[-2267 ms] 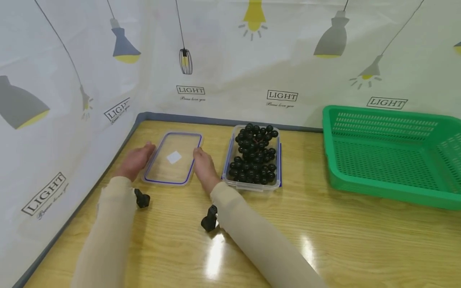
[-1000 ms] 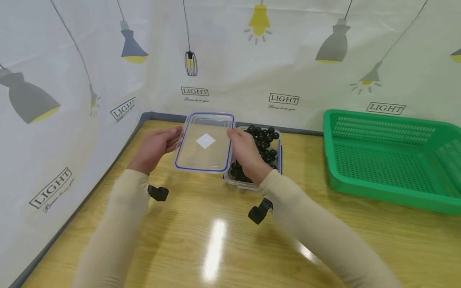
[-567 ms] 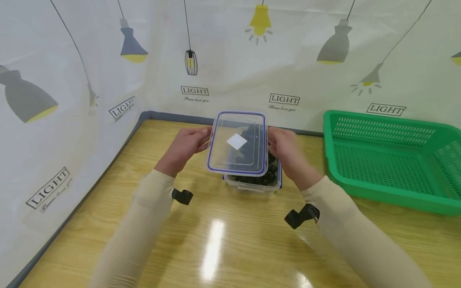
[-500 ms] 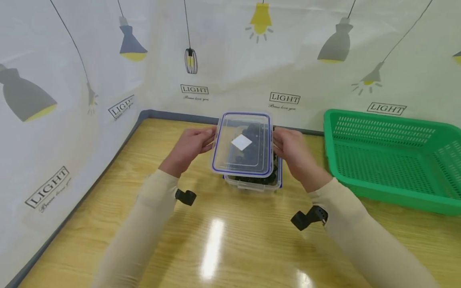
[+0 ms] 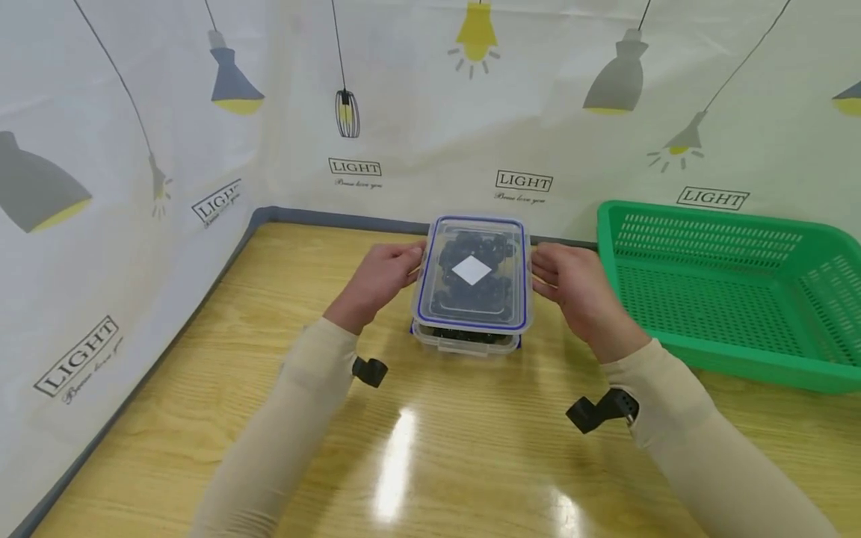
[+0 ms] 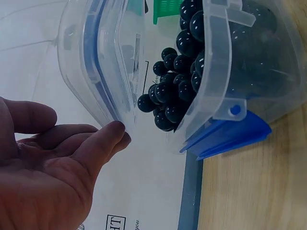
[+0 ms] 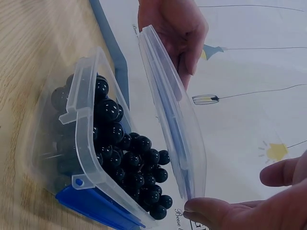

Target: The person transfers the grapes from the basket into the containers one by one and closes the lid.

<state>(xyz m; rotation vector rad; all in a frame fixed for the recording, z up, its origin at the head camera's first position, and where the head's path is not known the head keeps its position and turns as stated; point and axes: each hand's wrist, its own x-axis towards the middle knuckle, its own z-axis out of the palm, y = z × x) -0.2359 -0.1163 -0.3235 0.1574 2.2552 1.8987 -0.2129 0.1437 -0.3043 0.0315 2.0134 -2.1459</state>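
Observation:
A clear lid [image 5: 437,306] with a blue seal and white diamond label is held over a clear plastic container [image 5: 464,346]. In the left wrist view a gap shows between lid and container, and black grapes [image 6: 165,91] heap above the rim. My left hand [image 5: 383,276] supports the lid's left edge on fairly straight fingertips, thumb apart from it. On the opposite edge, the straight fingers of my right hand [image 5: 572,288] touch the lid, its thumb also standing away in the right wrist view. A blue side clip [image 7: 96,208] hangs swung outward.
A green plastic basket [image 5: 726,359] stands to the right on the wooden table [image 5: 471,448]. Behind and on the left rises a white wall covering [image 5: 403,112] printed with lamps. A dark blue border [image 5: 336,219] runs along the table's back edge.
Both hands have lifted the lid from the table on the left and carried it right, over the grape container. The right thumb has come off the lid's top.

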